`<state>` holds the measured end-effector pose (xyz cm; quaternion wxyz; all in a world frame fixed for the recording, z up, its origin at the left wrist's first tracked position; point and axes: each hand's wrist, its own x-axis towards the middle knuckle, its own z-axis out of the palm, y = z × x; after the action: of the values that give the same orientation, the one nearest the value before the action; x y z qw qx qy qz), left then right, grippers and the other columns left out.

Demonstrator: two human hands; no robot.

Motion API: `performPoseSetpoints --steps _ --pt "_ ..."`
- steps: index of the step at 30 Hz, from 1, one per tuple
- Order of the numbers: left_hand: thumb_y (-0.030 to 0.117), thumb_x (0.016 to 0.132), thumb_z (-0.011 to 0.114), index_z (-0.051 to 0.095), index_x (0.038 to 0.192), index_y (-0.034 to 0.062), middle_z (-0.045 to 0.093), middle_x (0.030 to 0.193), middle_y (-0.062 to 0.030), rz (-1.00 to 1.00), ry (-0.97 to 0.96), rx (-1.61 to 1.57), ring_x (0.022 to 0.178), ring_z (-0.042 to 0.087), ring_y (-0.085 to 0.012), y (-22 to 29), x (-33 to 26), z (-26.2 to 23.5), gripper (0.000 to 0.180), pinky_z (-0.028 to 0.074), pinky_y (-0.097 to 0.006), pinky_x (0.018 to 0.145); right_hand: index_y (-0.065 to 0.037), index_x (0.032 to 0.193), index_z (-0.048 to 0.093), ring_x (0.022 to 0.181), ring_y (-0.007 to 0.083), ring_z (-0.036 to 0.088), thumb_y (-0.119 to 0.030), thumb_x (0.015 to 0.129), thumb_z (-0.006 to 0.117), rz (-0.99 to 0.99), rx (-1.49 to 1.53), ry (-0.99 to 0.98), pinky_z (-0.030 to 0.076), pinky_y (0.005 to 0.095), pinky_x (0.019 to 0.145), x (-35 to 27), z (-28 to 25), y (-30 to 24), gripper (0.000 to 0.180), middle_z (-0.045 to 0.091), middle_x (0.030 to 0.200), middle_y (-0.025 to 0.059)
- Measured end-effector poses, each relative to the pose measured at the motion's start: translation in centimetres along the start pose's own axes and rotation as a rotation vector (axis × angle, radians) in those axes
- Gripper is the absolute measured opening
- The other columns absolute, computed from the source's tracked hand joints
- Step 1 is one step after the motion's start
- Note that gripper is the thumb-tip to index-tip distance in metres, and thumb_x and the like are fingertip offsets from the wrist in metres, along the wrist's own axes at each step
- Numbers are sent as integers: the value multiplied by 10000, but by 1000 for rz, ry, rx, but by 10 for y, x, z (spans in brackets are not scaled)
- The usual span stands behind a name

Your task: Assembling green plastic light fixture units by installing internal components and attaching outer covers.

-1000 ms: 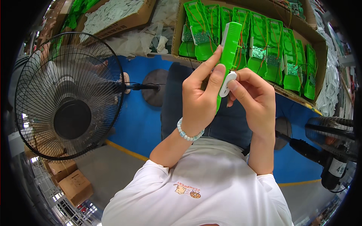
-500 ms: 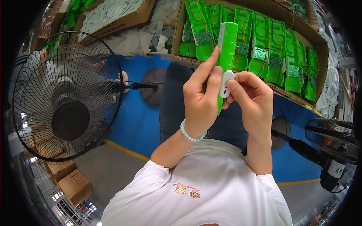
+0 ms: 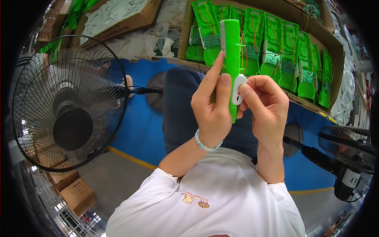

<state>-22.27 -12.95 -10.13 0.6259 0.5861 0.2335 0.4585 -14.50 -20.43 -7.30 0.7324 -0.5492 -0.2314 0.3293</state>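
Note:
My left hand [image 3: 213, 108] is closed round a long green plastic housing [image 3: 232, 43], which stands nearly upright in front of me. A pale strip runs along the housing's left edge, and red and dark wires hang at its right side. Between thumb and fingers, my right hand [image 3: 267, 102] pinches a white oval plastic piece [image 3: 238, 89] with a small dark slot. That piece lies against the housing's lower right side; whether it is seated there I cannot tell. My right fingertips are partly hidden behind it.
Ahead, a cardboard box [image 3: 182, 44] holds several green housings [image 3: 252, 29] with circuit boards and wires. Another carton [image 3: 136, 19] of white parts stands far left. A large black fan [image 3: 73, 126] is at my left, a second fan [image 3: 347, 150] at my right.
The green housing has swung slightly left at its top and turned more upright. The white piece, still pinched by my right hand, has shifted very little.

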Motion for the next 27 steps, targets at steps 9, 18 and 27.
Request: performPoseSetpoints --steps 9,18,27 --pt "154 1011 498 502 1357 0 664 994 -31 -71 -46 35 723 523 -27 11 -5 -3 379 441 -179 610 58 886 580 560 79 561 2 872 654 -40 -117 -52 464 205 472 1 -2 -4 93 612 714 62" --pt "201 1002 516 432 1374 -27 664 1003 -87 -237 -90 -226 773 594 -77 4 10 -12 445 487 -209 630 46 897 626 544 70 538 -11 853 675 -68 -120 -16 434 206 460 7 7 2 87 617 725 54" --pt "136 1015 401 476 1287 14 620 1143 -214 -509 -162 -889 991 659 -259 2 22 -33 308 579 -360 810 -30 1001 689 918 277 566 -29 653 763 -824 -987 -94 498 351 694 2 12 -5 356 613 987 86"
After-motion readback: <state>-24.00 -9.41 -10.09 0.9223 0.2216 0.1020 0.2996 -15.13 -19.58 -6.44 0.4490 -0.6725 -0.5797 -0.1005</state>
